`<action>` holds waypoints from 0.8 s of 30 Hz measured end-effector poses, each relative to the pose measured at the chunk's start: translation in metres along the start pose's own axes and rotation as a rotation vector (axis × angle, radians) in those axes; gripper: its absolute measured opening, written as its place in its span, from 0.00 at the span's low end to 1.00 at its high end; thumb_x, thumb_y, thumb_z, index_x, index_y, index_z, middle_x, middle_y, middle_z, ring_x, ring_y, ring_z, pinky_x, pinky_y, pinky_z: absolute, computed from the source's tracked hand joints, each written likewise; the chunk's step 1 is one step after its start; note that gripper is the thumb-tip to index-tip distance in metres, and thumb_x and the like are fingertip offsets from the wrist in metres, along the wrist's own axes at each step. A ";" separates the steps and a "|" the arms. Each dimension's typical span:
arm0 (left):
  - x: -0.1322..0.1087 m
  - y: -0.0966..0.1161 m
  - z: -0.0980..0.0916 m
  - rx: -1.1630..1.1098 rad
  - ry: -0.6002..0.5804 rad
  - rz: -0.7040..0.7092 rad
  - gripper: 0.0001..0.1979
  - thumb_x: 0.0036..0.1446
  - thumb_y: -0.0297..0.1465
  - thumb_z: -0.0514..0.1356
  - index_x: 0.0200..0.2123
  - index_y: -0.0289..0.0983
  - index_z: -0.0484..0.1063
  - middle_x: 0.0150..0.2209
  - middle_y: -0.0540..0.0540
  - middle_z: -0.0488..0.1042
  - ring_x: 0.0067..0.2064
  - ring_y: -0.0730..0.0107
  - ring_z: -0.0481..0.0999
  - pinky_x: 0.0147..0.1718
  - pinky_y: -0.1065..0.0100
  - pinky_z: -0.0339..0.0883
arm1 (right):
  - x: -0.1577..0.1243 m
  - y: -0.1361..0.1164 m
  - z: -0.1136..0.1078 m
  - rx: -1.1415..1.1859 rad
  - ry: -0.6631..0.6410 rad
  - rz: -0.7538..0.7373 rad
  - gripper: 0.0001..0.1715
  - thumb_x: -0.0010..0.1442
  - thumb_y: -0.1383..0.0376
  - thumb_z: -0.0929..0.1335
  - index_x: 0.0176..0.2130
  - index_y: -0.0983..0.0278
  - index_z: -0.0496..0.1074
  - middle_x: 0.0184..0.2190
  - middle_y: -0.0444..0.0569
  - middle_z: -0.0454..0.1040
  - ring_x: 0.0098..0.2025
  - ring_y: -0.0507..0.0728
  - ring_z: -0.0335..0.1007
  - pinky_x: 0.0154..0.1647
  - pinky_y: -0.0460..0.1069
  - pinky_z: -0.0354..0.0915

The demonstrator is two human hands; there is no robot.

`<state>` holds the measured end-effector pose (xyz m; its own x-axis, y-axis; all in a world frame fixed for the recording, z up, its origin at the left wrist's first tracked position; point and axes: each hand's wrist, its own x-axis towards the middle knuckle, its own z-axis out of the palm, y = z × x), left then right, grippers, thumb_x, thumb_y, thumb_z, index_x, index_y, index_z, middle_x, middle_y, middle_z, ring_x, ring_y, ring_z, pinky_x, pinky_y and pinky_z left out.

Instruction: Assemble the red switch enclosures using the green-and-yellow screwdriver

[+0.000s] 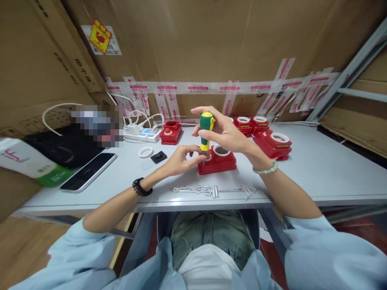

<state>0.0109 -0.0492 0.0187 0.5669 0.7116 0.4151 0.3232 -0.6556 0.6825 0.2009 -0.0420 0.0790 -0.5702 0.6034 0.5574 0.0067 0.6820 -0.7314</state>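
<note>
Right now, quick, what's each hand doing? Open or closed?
Left hand: fingers pinched at the screwdriver tip, resting on the red box.
Right hand: closed around the screwdriver handle.

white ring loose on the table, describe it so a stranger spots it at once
On the grey table, look left of the person's left hand, in front of the white power strip. The white ring lies there beside a small black square part. It alone lies bare on the tabletop; the other white rings sit in red housings.
</note>
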 end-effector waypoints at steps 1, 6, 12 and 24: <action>0.000 0.000 0.001 -0.038 -0.014 -0.022 0.15 0.61 0.41 0.60 0.35 0.35 0.79 0.37 0.44 0.82 0.36 0.65 0.77 0.40 0.64 0.67 | -0.001 0.001 0.002 -0.043 0.038 -0.002 0.28 0.60 0.58 0.70 0.56 0.60 0.62 0.41 0.46 0.72 0.43 0.54 0.74 0.43 0.52 0.73; 0.002 -0.004 0.007 -0.144 0.046 -0.048 0.14 0.56 0.41 0.64 0.32 0.35 0.81 0.33 0.43 0.83 0.33 0.65 0.77 0.36 0.65 0.67 | -0.005 0.002 0.010 -0.152 0.138 0.015 0.29 0.56 0.56 0.73 0.53 0.61 0.65 0.38 0.46 0.73 0.35 0.51 0.71 0.42 0.51 0.71; 0.003 -0.008 0.010 -0.228 0.109 -0.069 0.13 0.52 0.40 0.68 0.30 0.34 0.82 0.29 0.44 0.82 0.30 0.68 0.75 0.33 0.66 0.66 | -0.006 0.015 0.022 -0.097 0.209 0.071 0.25 0.50 0.56 0.76 0.43 0.64 0.70 0.29 0.43 0.73 0.30 0.51 0.68 0.34 0.49 0.68; 0.006 -0.016 0.019 -0.199 0.219 -0.072 0.20 0.46 0.43 0.71 0.23 0.35 0.69 0.21 0.52 0.69 0.24 0.77 0.63 0.25 0.70 0.59 | -0.010 0.034 0.031 0.099 0.179 0.090 0.16 0.53 0.55 0.74 0.31 0.64 0.71 0.26 0.41 0.71 0.28 0.49 0.67 0.34 0.47 0.66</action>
<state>0.0236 -0.0393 -0.0010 0.3637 0.8061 0.4668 0.1897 -0.5547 0.8101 0.1811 -0.0381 0.0365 -0.4162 0.7297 0.5425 -0.0348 0.5834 -0.8114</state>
